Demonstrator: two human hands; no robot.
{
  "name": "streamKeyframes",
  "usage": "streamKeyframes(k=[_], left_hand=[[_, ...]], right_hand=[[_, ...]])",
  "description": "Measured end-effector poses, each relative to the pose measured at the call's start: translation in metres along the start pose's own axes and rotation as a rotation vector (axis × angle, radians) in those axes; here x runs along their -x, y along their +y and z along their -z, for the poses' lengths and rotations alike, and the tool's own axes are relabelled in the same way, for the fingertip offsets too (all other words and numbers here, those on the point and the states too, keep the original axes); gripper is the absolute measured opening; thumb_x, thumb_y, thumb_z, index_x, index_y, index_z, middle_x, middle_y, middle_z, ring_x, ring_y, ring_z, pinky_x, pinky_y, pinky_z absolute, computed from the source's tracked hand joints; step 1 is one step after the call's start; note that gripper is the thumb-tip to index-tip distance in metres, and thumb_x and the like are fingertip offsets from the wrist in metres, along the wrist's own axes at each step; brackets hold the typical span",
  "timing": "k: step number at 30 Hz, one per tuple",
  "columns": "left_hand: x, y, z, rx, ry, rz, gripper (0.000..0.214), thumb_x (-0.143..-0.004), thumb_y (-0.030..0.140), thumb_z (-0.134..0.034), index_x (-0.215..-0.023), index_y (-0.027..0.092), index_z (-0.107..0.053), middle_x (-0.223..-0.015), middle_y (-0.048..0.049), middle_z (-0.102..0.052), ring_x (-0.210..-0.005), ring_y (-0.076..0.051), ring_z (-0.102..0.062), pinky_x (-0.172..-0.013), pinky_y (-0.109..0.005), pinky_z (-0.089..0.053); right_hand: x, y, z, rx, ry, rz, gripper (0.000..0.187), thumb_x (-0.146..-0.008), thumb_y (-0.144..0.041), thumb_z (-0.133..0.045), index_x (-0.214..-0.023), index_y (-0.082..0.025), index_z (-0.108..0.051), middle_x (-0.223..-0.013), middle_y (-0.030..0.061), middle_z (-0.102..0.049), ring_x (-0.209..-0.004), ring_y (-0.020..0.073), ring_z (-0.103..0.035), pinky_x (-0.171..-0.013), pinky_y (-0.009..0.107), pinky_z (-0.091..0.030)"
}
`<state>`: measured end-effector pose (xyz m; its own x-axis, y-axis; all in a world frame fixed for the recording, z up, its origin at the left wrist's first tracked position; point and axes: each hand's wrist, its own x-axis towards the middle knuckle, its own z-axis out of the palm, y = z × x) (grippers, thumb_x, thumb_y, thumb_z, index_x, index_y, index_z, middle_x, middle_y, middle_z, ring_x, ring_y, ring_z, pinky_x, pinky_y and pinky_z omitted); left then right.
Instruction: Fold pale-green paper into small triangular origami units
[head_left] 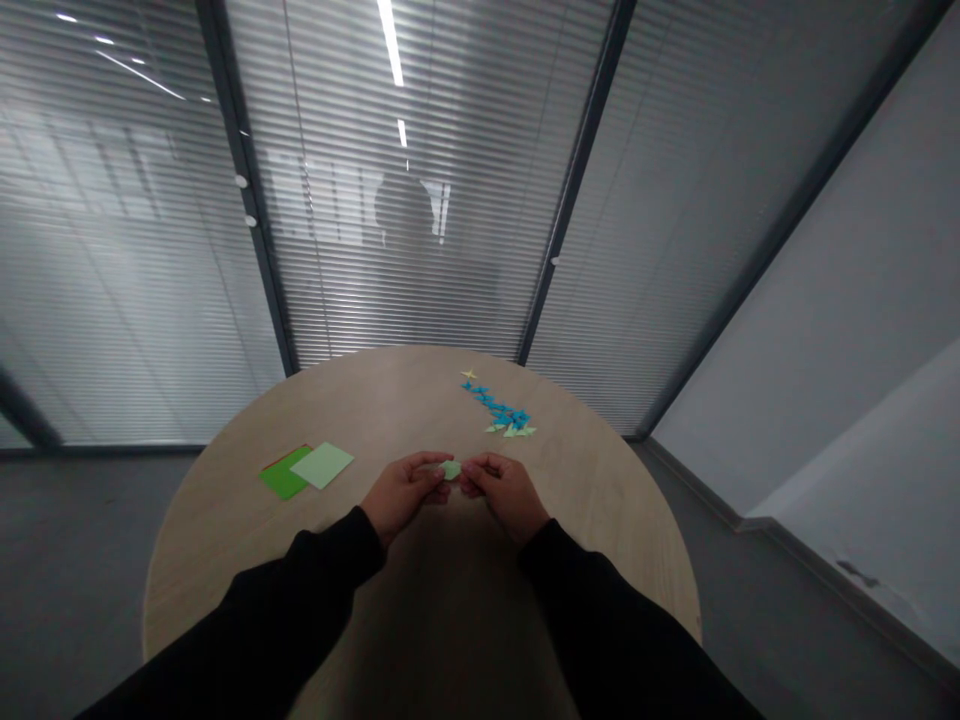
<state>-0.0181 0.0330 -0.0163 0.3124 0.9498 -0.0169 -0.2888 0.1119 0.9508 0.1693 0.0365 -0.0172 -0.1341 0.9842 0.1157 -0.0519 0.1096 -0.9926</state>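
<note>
A small pale green folded paper piece is pinched between both hands above the round wooden table. My left hand grips its left side with closed fingers. My right hand grips its right side, fingers curled. Both arms wear black sleeves. A row of several small folded paper pieces, blue with a few pale green and one yellow, lies on the table beyond my right hand.
Two flat paper sheets lie at the table's left: a bright green sheet and a pale green sheet overlapping it. Glass walls with blinds stand behind the table. Grey floor surrounds it.
</note>
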Motion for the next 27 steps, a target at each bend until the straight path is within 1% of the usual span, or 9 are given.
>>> streamKeyframes(k=[3,9,13,16,19,23,25,27], left_hand=[[0.0005,0.0008,-0.0001,0.023,-0.009,0.016,0.051,-0.072,0.038,-0.082,-0.112,0.012,-0.066,-0.076,-0.0042,-0.072,-0.067,-0.012,-0.065,-0.069,-0.026,-0.053],[-0.0002,0.0007,0.0004,0.079,-0.009,0.022,0.049,-0.071,0.035,-0.084,-0.111,0.011,-0.066,-0.084,-0.0071,-0.074,-0.069,-0.013,-0.067,-0.072,-0.028,-0.055],[-0.0014,-0.0012,0.0017,0.075,-0.017,0.021,0.049,-0.071,0.035,-0.084,-0.11,0.011,-0.066,-0.085,-0.0072,-0.074,-0.069,-0.013,-0.067,-0.071,-0.028,-0.055],[-0.0017,-0.0026,0.0024,0.072,-0.029,0.017,0.047,-0.071,0.035,-0.084,-0.108,0.011,-0.067,-0.084,-0.0067,-0.073,-0.069,-0.012,-0.067,-0.071,-0.027,-0.055],[-0.0015,-0.0029,0.0024,0.078,-0.03,0.015,0.047,-0.071,0.034,-0.084,-0.108,0.011,-0.067,-0.084,-0.0068,-0.073,-0.069,-0.012,-0.066,-0.072,-0.028,-0.055],[-0.0006,-0.0017,0.0019,0.078,-0.016,0.03,0.05,-0.071,0.034,-0.084,-0.111,0.011,-0.066,-0.084,-0.0077,-0.073,-0.07,-0.013,-0.067,-0.072,-0.028,-0.055],[-0.0003,-0.0015,0.0018,0.073,-0.013,0.032,0.05,-0.071,0.034,-0.084,-0.111,0.01,-0.066,-0.084,-0.0081,-0.074,-0.071,-0.013,-0.067,-0.073,-0.028,-0.055],[-0.0002,-0.0016,0.0017,0.05,-0.018,0.022,0.05,-0.071,0.036,-0.083,-0.111,0.01,-0.066,-0.085,-0.0088,-0.074,-0.071,-0.014,-0.067,-0.073,-0.03,-0.055]], right_hand=[[-0.0005,0.0012,-0.0006,0.013,0.003,0.016,0.033,-0.076,-0.047,-0.076,-0.079,-0.015,-0.07,-0.068,0.0031,-0.07,-0.061,0.0139,-0.061,-0.062,0.027,-0.049],[-0.0004,0.0017,-0.0005,0.053,-0.041,0.043,0.032,-0.081,-0.048,-0.07,-0.081,-0.016,-0.069,-0.073,0.0027,-0.068,-0.063,0.0135,-0.059,-0.063,0.027,-0.048],[-0.0004,0.0011,0.0006,0.116,-0.023,0.066,0.03,-0.081,-0.046,-0.07,-0.077,-0.016,-0.069,-0.067,0.001,-0.065,-0.061,0.0131,-0.057,-0.062,0.027,-0.045],[0.0003,-0.0007,-0.0003,0.115,-0.033,0.054,0.031,-0.081,-0.047,-0.069,-0.076,-0.017,-0.067,-0.066,-0.0001,-0.063,-0.06,0.0131,-0.055,-0.06,0.026,-0.044],[0.0005,-0.0015,-0.0014,0.116,-0.029,0.052,0.033,-0.079,-0.049,-0.069,-0.077,-0.017,-0.067,-0.066,0.0001,-0.062,-0.059,0.0133,-0.054,-0.06,0.027,-0.045],[-0.0011,-0.0001,-0.0005,0.072,0.005,0.033,0.041,-0.081,-0.058,-0.064,-0.081,-0.017,-0.066,-0.074,0.0036,-0.066,-0.064,0.0148,-0.058,-0.062,0.028,-0.047],[-0.0013,-0.001,0.0001,0.069,0.026,0.025,0.045,-0.083,-0.061,-0.06,-0.081,-0.017,-0.066,-0.073,0.0038,-0.065,-0.064,0.0152,-0.058,-0.062,0.028,-0.047],[-0.0002,-0.0036,-0.0001,0.126,0.019,0.042,0.043,-0.084,-0.059,-0.06,-0.077,-0.017,-0.065,-0.069,0.0025,-0.062,-0.062,0.0147,-0.056,-0.06,0.027,-0.046]])
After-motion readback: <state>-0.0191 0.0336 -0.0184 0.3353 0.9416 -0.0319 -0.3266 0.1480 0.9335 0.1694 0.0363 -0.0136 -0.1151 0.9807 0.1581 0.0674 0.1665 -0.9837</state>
